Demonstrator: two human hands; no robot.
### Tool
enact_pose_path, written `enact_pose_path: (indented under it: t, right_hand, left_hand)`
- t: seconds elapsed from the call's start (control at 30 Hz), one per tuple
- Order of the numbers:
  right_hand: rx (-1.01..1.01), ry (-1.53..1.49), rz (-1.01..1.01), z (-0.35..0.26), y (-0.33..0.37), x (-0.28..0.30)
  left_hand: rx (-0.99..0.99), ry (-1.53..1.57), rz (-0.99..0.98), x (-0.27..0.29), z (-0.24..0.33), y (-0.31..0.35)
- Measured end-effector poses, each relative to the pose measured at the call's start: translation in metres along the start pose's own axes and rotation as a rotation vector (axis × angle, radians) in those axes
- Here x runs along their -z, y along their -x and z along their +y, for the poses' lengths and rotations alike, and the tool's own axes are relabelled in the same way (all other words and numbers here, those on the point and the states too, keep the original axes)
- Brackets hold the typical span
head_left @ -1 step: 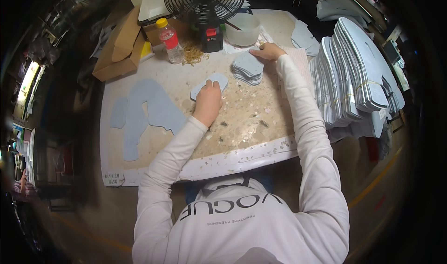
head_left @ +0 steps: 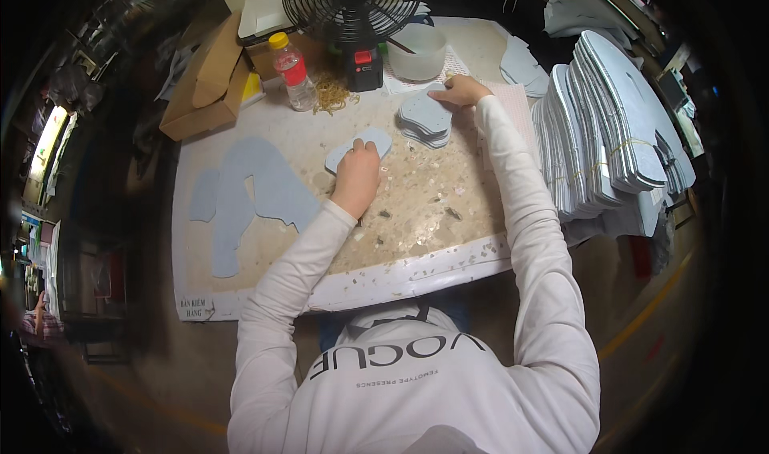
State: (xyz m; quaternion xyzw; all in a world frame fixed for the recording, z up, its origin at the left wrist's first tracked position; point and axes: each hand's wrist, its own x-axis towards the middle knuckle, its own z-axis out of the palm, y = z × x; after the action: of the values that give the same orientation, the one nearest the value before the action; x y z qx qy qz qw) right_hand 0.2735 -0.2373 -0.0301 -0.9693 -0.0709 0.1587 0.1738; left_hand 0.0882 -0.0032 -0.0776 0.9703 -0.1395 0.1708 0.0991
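Note:
My left hand (head_left: 358, 177) is closed, its fingers curled down onto a light blue cut piece (head_left: 376, 138) with rounded ends, lying on the worktable (head_left: 416, 213). Farther back and to the right, my right hand (head_left: 463, 92) grips the far right edge of a small stack of light blue cut pieces (head_left: 424, 117). Its thumb rests on the top piece, and the other fingers are partly hidden behind. Larger flat light blue pieces (head_left: 268, 173) lie to the left of my left hand.
Tall banded stacks of light blue pieces (head_left: 625, 117) stand at the right. At the back are a fan (head_left: 350, 5), a white tub (head_left: 418, 53), a bottle (head_left: 293, 73), rubber bands (head_left: 331, 96) and a cardboard box (head_left: 204, 85). Small scraps dot the tabletop.
The piece under my left hand has shifted very slightly to the left. My right hand stays at the small stack, with its fingers barely moved.

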Motion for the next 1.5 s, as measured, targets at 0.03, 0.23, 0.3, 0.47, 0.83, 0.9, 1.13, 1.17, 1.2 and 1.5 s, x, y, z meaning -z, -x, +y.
enact_pose_path:
  t: [0.03, 0.23, 0.3, 0.47, 0.83, 0.9, 1.13, 1.17, 1.2, 1.5]
  right_hand:
    - [0.01, -0.061, 0.041, 0.001, 0.0, 0.001]
    - [-0.014, -0.45, -0.1, 0.011, 0.011, -0.017]
    - [-0.024, -0.547, -0.161, 0.012, 0.014, -0.022]
    - [0.134, -0.402, 0.158, -0.001, 0.038, -0.037]
    - [0.497, -1.05, -0.178, -0.091, 0.066, -0.032]
    - [0.471, -1.153, -0.277, -0.114, 0.057, -0.06]
    - [0.463, -1.18, -0.112, -0.122, 0.044, -0.118]
    - [0.51, -1.234, -0.048, -0.12, 0.043, -0.119]
    - [0.545, -1.296, 0.035, -0.115, 0.044, -0.119]
    - [0.426, -1.485, 0.008, -0.111, 0.045, -0.126]
  left_hand:
    - [0.036, -0.029, -0.044, 0.0, -0.002, -0.004]
    - [-0.04, 0.066, -0.01, 0.019, -0.022, -0.017]
    - [0.018, 0.255, 0.003, 0.035, -0.047, -0.023]
    - [0.471, 1.098, -0.187, 0.048, -0.12, -0.03]
    - [0.815, 1.325, -0.02, 0.005, -0.14, -0.008]
    - [0.778, 1.511, -0.087, 0.014, -0.139, -0.008]
    - [0.337, 1.196, -0.021, 0.042, -0.107, 0.007]
    - [0.28, 1.193, 0.042, 0.042, -0.101, 0.004]
    - [0.193, 1.201, 0.118, 0.041, -0.097, 0.001]
    - [0.123, 1.191, 0.156, 0.006, -0.093, -0.004]
